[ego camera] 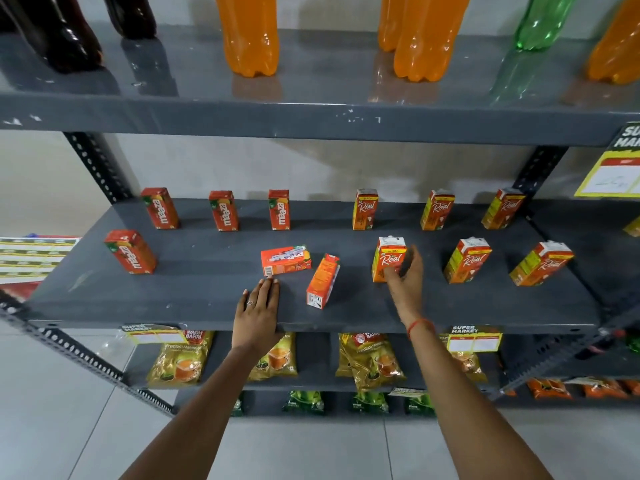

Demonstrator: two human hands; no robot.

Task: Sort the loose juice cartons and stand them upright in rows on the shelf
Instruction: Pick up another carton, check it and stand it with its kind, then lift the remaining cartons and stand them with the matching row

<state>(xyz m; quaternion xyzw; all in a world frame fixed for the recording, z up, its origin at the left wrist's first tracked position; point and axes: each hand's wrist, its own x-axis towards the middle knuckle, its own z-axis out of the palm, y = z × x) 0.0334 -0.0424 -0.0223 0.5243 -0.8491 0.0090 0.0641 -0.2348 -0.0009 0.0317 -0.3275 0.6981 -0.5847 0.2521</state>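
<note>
We are looking down at a grey shelf (194, 244) carrying small juice cartons. Our right hand (405, 271) is wrapping its fingers and thumb around an upright Real carton (386, 259) at about 2 o'clock from the shelf's centre, gripping its lower right side while the carton is standing on the shelf. Our left hand (258, 311) is lying flat, palm down, fingers straight and together, holding nothing, at about 6 o'clock near the front edge. Just beyond its fingertips a Maaza carton (285, 260) is lying on its side, and at 3 o'clock from that hand a second fallen carton (322, 281) is lying tilted. Three Maaza cartons (221, 210) are standing along the back at 11 o'clock, with another Maaza (131, 251) at 9 o'clock. Three Real cartons (437, 209) are standing at the back at 1 o'clock, and two more Real cartons (467, 260) are standing at 3 o'clock.
</note>
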